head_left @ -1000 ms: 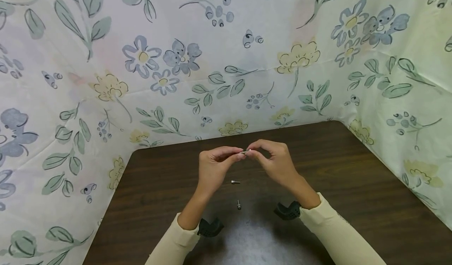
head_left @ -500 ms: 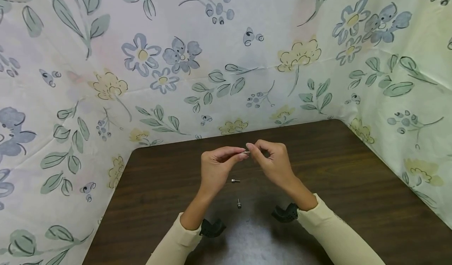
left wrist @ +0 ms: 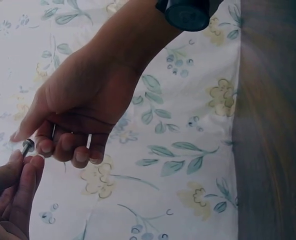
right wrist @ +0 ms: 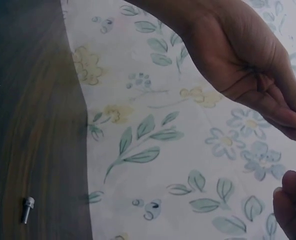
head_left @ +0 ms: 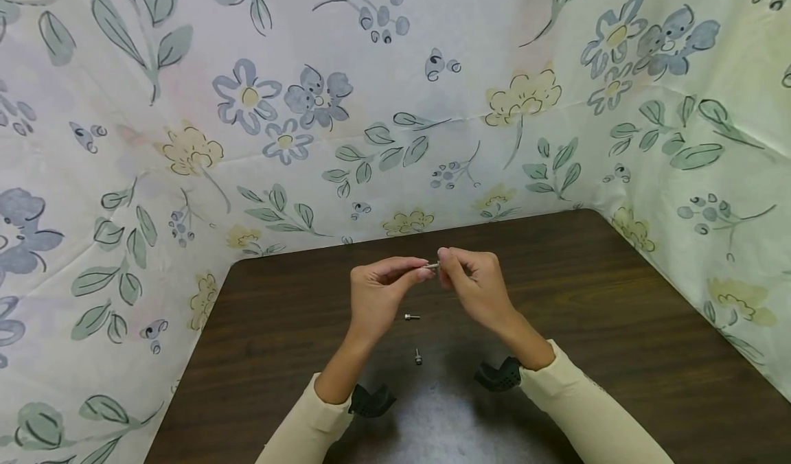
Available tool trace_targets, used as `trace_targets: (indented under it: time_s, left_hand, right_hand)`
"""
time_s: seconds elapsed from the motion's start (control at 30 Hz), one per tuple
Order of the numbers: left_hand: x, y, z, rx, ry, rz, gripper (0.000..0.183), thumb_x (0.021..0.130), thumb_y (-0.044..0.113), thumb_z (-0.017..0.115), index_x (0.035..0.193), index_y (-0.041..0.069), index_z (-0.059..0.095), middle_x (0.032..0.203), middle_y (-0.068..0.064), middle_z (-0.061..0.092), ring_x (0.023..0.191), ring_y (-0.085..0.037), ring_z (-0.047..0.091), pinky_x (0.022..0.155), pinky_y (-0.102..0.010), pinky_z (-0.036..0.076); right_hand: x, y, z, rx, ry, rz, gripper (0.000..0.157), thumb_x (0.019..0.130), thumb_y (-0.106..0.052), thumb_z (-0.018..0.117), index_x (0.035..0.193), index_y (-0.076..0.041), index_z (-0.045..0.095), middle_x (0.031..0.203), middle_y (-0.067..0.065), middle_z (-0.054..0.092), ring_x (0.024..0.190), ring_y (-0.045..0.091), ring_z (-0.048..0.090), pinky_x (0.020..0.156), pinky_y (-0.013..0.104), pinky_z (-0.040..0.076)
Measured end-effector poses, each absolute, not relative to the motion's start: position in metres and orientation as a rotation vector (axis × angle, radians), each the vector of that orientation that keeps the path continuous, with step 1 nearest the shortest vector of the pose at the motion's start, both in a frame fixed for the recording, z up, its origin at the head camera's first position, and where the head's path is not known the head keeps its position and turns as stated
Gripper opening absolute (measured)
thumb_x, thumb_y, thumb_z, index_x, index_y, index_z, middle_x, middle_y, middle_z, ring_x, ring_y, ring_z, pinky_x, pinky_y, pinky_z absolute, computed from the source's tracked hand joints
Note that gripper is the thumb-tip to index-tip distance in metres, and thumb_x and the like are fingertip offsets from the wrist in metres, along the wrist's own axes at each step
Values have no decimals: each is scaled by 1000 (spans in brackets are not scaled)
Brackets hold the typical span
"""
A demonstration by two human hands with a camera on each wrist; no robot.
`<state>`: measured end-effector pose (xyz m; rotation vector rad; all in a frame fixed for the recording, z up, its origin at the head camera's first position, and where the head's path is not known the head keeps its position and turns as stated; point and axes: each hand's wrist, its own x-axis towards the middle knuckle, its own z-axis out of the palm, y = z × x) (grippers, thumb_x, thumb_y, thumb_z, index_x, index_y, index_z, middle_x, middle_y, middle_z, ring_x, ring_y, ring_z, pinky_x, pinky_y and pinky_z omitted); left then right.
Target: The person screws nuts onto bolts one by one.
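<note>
Both hands meet above the far half of the table around a small silver bolt (head_left: 431, 266). My left hand (head_left: 375, 292) pinches one end between thumb and forefinger. From the other side, my right hand (head_left: 483, 284) has its thumb and forefinger at the opposite end. In the left wrist view the bolt's wide round end (left wrist: 28, 145) shows at the left fingertips, with its thin shank running into the right hand's pinch. The left hand's other fingers are loosely curled. In the right wrist view the held bolt is mostly hidden.
Two more bolts lie on the dark wooden table (head_left: 278, 340): one bolt (head_left: 412, 317) sideways below the hands, another bolt (head_left: 418, 357) nearer, pointing away. A floral cloth (head_left: 383, 176) hangs behind and along both sides. Black wrist mounts (head_left: 373, 401) sit under the cuffs.
The right thumb and fingers have shifted slightly to the right along the bolt, baring more of its shank. The left hand keeps its pinch. Both loose bolts stay put.
</note>
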<state>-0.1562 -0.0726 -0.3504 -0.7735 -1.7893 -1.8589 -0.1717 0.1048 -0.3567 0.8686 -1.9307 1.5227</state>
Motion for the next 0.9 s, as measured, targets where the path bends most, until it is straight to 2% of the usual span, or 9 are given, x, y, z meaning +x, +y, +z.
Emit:
trace_targets:
  time_s: [0.1, 0.2, 0.23, 0.33, 0.4, 0.7, 0.9]
  left_hand:
    - [-156, -74, -349, -762, -1785, -1885, 10, 84, -6, 78, 94, -6, 78, 88, -19, 76, 76, -21, 76, 72, -38, 64]
    - [-156, -76, -348, -760, -1783, -1905, 10, 84, -6, 78, 95, -6, 77, 87, -21, 76, 77, -23, 76, 73, -39, 64]
    - [-156, -77, -347, -759, -1786, -1909, 10, 85, -6, 78, 95, -6, 77, 88, -21, 76, 77, -23, 76, 73, -39, 64]
    - [-155, -79, -346, -759, -1812, -1909, 10, 85, -6, 77, 95, -6, 78, 88, -20, 76, 77, -23, 76, 73, -39, 64]
    - [-155, -80, -345, -762, -1830, -1912, 10, 85, -5, 77, 96, -5, 78, 89, -19, 76, 78, -23, 77, 74, -39, 64]
    - [-154, -82, -343, -792, -1838, -1942, 10, 87, -5, 76, 97, -6, 77, 89, -19, 76, 80, -26, 77, 75, -42, 64]
    - [-154, -83, -343, -800, -1842, -1944, 10, 87, -4, 76, 97, -7, 77, 89, -18, 76, 80, -27, 77, 75, -43, 64]
  right_hand:
    - [-173, 109, -356, 906, -1932, 1539, 36, 106, -4, 51, 72, -8, 64, 62, 3, 61, 55, 18, 56, 53, 23, 47]
    - [-175, 116, -353, 971, -1926, 1518, 13, 98, 1, 64, 91, -6, 72, 74, 3, 69, 65, 17, 64, 62, 22, 54]
    - [-175, 119, -352, 1005, -1917, 1504, 10, 94, 3, 69, 97, -5, 73, 79, 3, 71, 68, 16, 66, 64, 22, 56]
    - [-175, 124, -349, 1110, -1871, 1450, 34, 80, 11, 80, 110, -3, 75, 93, 6, 76, 77, 15, 72, 71, 24, 59]
    - [-176, 125, -347, 1168, -1831, 1416, 38, 75, 14, 82, 110, -1, 76, 97, 8, 77, 81, 17, 73, 73, 25, 60]
    - [-180, 125, -343, 1242, -1729, 1341, 39, 72, 18, 81, 106, 0, 78, 96, 9, 77, 81, 20, 75, 74, 25, 61]
    - [-180, 125, -343, 1266, -1716, 1343, 38, 72, 19, 81, 106, 1, 77, 96, 9, 77, 81, 20, 75, 71, 31, 61]
